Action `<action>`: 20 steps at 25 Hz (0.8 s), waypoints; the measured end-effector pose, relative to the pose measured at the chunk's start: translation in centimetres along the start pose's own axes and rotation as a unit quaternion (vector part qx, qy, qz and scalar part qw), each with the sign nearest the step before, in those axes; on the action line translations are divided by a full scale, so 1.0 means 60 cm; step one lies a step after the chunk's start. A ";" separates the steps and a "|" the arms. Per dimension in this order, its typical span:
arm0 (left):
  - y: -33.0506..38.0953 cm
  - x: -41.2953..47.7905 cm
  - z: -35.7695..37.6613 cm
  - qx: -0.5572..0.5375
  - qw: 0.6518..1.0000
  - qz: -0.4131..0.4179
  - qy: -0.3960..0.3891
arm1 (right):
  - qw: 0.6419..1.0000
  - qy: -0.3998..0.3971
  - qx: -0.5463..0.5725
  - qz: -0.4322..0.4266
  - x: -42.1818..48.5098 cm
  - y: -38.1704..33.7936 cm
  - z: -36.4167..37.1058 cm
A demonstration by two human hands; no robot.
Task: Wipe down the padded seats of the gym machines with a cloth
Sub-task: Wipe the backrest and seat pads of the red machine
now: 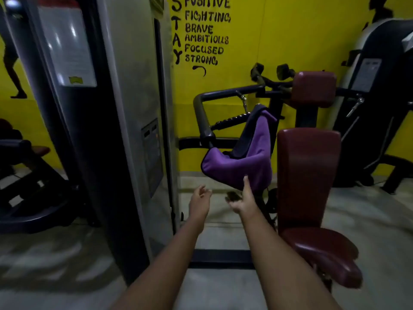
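Yellow-walled gym: purple fabric cloth (241,166) hangs from black machine handle (200,113) at 12 o'clock. Right hand (243,203), nearer, fingers extended, touches its lower edge; left hand (200,199) open, empty. Maroon padded seat (324,253): 4 o'clock.

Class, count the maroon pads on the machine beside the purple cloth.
3: the small top pad, the upright backrest below it, and the seat lowest and nearest. More may be hidden.

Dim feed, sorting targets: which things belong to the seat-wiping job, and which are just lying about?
Job: purple cloth, maroon seat, maroon backrest, right hand at the cloth.
Just there: grey weight tower, wall lettering, black machine at right.
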State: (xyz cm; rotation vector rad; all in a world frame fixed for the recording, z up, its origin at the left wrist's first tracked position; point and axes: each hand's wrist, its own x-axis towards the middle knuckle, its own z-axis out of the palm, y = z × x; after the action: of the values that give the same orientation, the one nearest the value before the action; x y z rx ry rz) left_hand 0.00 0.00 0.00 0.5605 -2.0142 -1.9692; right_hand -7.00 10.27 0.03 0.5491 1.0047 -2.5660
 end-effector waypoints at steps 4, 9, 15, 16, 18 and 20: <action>-0.003 0.015 0.006 0.035 0.998 0.055 -0.022 | 0.996 0.033 0.022 -0.084 0.017 -0.021 -0.002; -0.026 -0.052 0.016 0.211 0.926 0.314 -0.013 | 0.995 0.018 -0.004 -0.097 -0.089 -0.023 -0.057; -0.013 -0.178 0.051 0.290 0.883 0.365 0.052 | 0.992 -0.047 -0.061 -0.098 -0.271 -0.060 -0.109; -0.003 -0.199 0.058 0.289 0.874 0.387 0.063 | 0.991 -0.054 -0.077 -0.093 -0.300 -0.066 -0.118; 0.007 -0.240 0.066 0.295 0.861 0.411 0.057 | 0.989 -0.064 -0.100 -0.093 -0.353 -0.074 -0.141; 0.010 -0.287 0.066 0.273 0.884 0.380 0.010 | 0.987 -0.076 -0.105 -0.094 -0.399 -0.078 -0.172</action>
State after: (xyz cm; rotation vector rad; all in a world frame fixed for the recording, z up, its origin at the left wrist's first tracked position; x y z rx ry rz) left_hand 13.51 11.30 1.77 -0.1296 -2.2793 -0.9362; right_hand 14.22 24.62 6.82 0.2080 1.3064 -2.5695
